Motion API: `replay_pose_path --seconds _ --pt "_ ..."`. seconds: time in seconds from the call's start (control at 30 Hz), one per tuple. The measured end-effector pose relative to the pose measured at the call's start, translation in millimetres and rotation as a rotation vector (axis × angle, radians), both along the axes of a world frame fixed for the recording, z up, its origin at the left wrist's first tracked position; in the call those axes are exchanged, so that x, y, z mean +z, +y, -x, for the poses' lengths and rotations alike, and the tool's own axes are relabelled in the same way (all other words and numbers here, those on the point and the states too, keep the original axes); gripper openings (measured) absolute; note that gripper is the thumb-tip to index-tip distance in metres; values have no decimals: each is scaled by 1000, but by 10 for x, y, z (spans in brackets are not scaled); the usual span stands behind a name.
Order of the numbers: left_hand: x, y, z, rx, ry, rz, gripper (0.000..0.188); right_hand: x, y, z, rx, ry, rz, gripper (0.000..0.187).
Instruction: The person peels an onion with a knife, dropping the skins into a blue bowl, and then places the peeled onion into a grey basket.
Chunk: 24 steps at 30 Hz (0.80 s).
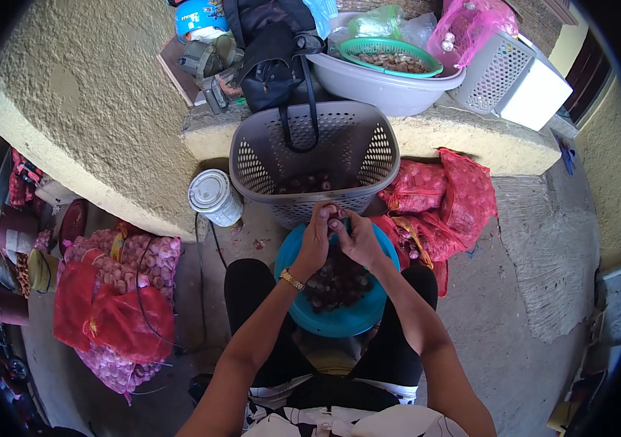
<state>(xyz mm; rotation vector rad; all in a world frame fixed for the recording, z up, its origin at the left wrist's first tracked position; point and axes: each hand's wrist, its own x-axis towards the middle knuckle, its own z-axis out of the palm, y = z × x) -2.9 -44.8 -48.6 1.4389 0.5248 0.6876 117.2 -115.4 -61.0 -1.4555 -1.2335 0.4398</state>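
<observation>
My left hand and my right hand meet above the near rim of the grey perforated basket. Between their fingertips they grip a small, dark red bulb that looks like a red onion; the fingers cover much of it. Below my hands, a blue plastic basin sits between my knees. In it lies a heap of dark purple-red onions or skins, too dim to tell apart. Several dark red onions rest at the bottom of the basket.
Red mesh sacks of onions lie right of the basket. A lidded white bucket stands at its left. Farther left is a mesh sack of garlic. A black bag hangs its strap into the basket. On the ledge sits a grey tub.
</observation>
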Motion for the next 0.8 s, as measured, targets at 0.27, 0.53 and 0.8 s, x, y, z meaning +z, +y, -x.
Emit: replay_pose_path --seconds 0.27,0.53,0.8 --pt "-44 -77 -170 162 -280 17 43 18 20 84 -6 243 -103 34" --pt "-11 383 155 -40 -410 450 41 280 -387 -182 160 -451 365 31" --pt "134 354 223 -79 -467 511 36 118 -396 -189 81 -477 411 40"
